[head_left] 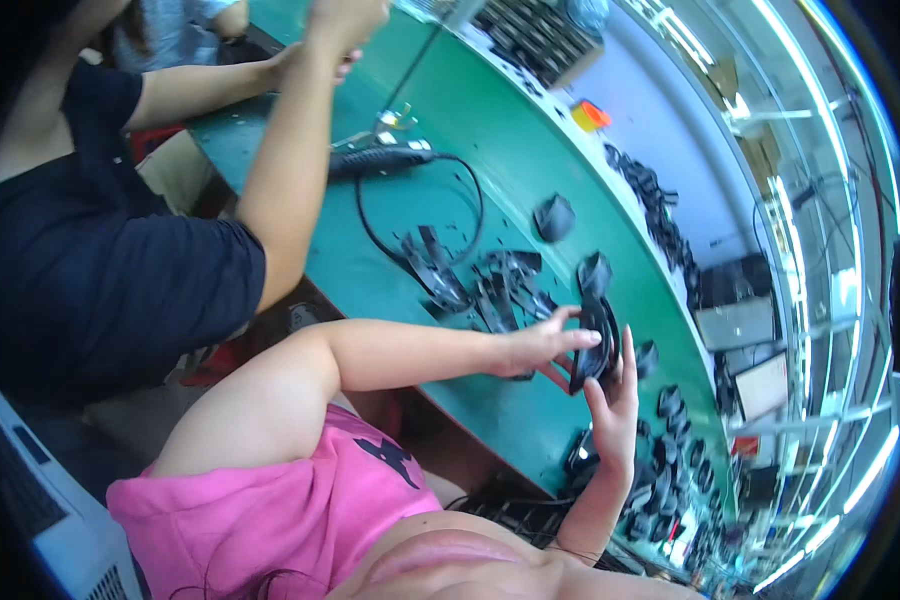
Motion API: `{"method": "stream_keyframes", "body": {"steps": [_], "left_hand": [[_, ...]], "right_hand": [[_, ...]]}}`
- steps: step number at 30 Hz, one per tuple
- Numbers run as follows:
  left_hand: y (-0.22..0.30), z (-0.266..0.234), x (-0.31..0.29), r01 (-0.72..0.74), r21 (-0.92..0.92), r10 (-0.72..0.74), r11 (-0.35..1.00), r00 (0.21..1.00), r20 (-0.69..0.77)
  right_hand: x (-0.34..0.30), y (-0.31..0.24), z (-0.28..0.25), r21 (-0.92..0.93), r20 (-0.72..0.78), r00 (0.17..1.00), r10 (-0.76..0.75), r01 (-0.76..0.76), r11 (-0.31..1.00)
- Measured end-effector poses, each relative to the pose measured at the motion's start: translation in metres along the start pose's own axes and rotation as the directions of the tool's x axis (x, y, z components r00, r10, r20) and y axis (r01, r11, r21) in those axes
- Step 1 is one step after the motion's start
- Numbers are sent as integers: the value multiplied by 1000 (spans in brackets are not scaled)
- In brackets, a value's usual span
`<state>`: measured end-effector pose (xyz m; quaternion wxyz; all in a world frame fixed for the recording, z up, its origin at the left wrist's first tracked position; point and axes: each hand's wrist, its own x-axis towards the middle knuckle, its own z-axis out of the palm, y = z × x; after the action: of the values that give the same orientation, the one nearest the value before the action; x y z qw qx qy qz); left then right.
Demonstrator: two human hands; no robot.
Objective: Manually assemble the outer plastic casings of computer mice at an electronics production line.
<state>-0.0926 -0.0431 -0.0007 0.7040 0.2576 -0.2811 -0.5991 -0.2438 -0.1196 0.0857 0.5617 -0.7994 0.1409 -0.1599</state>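
Between my two hands is a black, curved, shell-like part (pixel 592 345), held over the green table. My left hand (pixel 542 345) grips it from the left, thumb laid across its face. On its near right side my right hand (pixel 615 408) pinches the lower edge, with one finger pointing up alongside. Just beyond it a black domed piece (pixel 594 272) shows; I cannot tell whether it touches the held part. Left of my hands lies a loose heap of black strips and curved pieces (pixel 510 290). Another black domed piece (pixel 554 217) rests farther back.
A person in a dark shirt (pixel 120 270) works at my left on the same green table (pixel 450 395). A black corded hand tool (pixel 382 160) lies near them. Many black parts (pixel 670 470) crowd the right side. An orange-yellow object (pixel 590 115) sits on the back ledge.
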Motion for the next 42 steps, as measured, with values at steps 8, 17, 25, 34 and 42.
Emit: {"method": "stream_keyframes", "body": {"steps": [8, 17, 25, 34, 42], "left_hand": [[8, -1, -10, -69, -28, 69, 997, 997, 17], [-8, -6, 12, -116, 43, 119, 992, 989, -83], [14, -6, 1, -94, -34, 89, 995, 988, -128], [9, -17, 2, -39, 83, 55, 996, 979, -195], [7, -8, 1, 79, -190, -107, 979, 984, -144]], "right_hand": [[13, 13, 3, -489, 23, 992, -121, 117, 865], [10, 20, -1, -403, -104, 966, -238, 178, 898], [21, 17, 6, -291, -192, 964, -185, 124, 949], [25, 31, 18, -589, -139, 956, -260, 131, 797], [13, 24, 32, -851, -12, 809, -587, 299, 431]]}}
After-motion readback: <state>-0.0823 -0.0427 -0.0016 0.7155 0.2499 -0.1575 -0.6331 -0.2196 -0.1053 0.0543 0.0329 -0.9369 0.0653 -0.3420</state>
